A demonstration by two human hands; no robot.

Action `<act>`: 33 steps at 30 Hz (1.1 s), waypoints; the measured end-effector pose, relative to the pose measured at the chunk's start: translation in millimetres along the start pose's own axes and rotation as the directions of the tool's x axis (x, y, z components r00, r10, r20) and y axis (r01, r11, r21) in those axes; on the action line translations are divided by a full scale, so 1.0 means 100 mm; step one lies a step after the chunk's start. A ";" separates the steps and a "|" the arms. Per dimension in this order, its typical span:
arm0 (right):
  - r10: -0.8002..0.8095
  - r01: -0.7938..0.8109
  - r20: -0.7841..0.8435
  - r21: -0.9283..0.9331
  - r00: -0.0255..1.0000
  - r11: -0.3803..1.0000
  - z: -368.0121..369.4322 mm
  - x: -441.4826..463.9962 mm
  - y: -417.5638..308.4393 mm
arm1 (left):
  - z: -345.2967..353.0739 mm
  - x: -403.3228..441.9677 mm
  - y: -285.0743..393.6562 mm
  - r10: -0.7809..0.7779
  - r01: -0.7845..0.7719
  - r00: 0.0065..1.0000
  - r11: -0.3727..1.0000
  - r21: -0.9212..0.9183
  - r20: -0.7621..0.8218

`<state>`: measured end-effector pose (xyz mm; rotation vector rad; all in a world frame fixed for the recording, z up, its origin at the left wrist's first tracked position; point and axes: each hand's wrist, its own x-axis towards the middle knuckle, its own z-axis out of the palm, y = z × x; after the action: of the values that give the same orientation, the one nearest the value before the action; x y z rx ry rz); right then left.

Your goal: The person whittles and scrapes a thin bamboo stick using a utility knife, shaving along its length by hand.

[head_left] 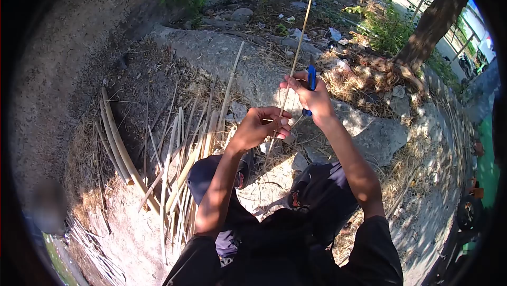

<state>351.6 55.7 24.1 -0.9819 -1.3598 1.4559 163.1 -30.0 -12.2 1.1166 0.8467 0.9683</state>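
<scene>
A long thin bamboo strip (299, 46) runs from the top of the view down between my hands, slanting slightly. My left hand (260, 127) pinches it low, with thumb and fingers closed around it. Higher up, my right hand (311, 97) is closed around a blue utility knife (312, 77), whose dark tip points upward. The thumb and forefinger of that hand also touch the strip. Below my left hand the strip's lower end drops toward the ground between my knees.
Several split bamboo strips (167, 180) lie in a pile at my left, beside thicker curved pieces (124, 146). A large flat rock (372, 139) lies ahead. A tree trunk (435, 19) stands at the upper right, with dry grass and litter near its foot.
</scene>
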 end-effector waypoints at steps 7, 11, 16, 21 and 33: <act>-0.006 0.003 0.042 0.077 0.999 0.997 -0.03 -0.01 0.00 | 0.03 -0.01 0.04 0.030 -0.030 0.999 0.999 -0.019 0.033; -0.028 0.027 0.014 0.051 1.000 0.998 -0.04 0.00 0.02 | 0.10 -0.01 0.05 0.041 -0.041 0.999 0.999 0.024 -0.014; -0.153 0.157 -0.044 0.108 0.987 0.982 -0.11 0.10 0.07 | 0.23 0.00 -0.15 0.032 -0.021 0.991 0.996 0.083 -0.132; -0.308 0.300 -0.018 -0.179 0.951 0.937 -0.22 0.19 0.15 | 0.29 0.08 -0.33 0.172 -0.112 0.956 0.963 0.246 -0.237; -0.575 0.484 0.372 -0.874 0.729 0.048 -0.07 0.01 0.43 | 0.22 0.09 -0.38 0.398 -0.087 0.820 0.796 0.599 -0.410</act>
<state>354.7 58.8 -19.0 -0.9648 -2.2733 -0.1954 194.3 -34.6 -44.8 1.5265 1.5276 1.3296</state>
